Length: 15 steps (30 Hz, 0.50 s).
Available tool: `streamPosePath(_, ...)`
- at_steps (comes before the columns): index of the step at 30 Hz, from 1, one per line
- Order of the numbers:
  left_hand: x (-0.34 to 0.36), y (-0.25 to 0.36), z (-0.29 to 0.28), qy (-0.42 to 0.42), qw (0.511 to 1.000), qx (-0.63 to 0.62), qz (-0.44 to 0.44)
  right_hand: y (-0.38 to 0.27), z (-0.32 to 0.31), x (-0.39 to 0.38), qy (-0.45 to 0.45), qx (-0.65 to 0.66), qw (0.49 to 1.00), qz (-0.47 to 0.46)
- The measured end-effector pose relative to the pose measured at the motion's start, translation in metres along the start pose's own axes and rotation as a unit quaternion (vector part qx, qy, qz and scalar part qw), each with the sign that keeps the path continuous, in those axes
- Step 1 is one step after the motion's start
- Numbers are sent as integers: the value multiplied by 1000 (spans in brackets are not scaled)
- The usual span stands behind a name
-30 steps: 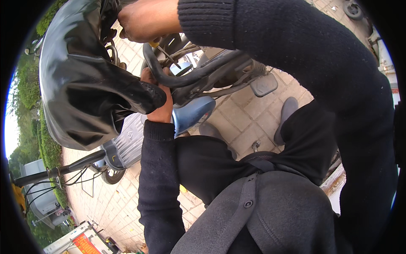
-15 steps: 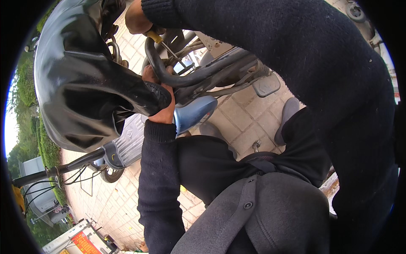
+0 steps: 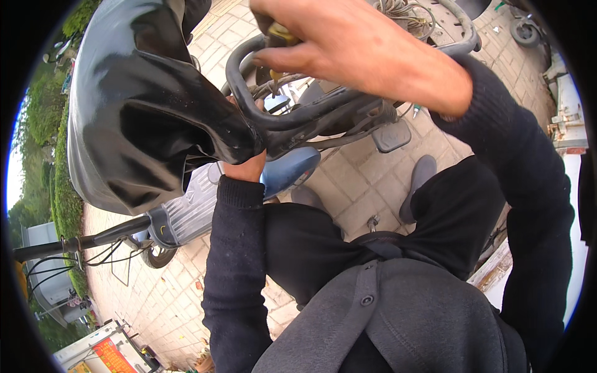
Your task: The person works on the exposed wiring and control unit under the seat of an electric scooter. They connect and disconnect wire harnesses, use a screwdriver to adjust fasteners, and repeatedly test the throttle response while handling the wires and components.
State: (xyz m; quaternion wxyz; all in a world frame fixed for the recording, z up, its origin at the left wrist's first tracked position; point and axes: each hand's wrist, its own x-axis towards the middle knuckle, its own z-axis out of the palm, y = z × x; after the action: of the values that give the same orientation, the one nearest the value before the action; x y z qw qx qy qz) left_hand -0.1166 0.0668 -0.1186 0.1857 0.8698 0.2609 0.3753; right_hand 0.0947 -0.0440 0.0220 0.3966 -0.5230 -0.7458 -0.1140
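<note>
My right hand point(image 3: 348, 53) is closed around the yellow handle of a screwdriver point(image 3: 281, 34), held over the rear frame of an electric scooter. Its shaft points down beside a bent black tube point(image 3: 239, 81). My left hand point(image 3: 247, 169) reaches up under the edge of a black, glossy seat cover point(image 3: 134, 118). Only its wrist and slivers of its fingers show beside the tube; the seat and the tube hide the rest, so its grip is not visible. Cables run through the frame just beneath the screwdriver.
A blue body panel point(image 3: 289, 169) and a grey ribbed footboard point(image 3: 196, 208) lie below the seat. A square pedal point(image 3: 392, 137) juts out near my shoes. Coiled cable point(image 3: 407, 15) rests on the rear rack. Another small wheel point(image 3: 526, 32) stands at the far right.
My right hand has come into fuller view with the screwdriver, its forearm shifting right and down in the picture. The left hand stays under the seat edge, its fingers now more hidden.
</note>
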Motion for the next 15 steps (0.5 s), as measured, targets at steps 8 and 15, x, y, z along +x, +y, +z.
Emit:
streamPosePath(8, 0, -8, -1, -64, 997, 33, -42, -79, 15, -56, 17, -134, 990, 40)
streamPosePath(15, -2, 6, 2, 5, 985, -145, -97, -90, 29, -40, -19, -99, 992, 72)
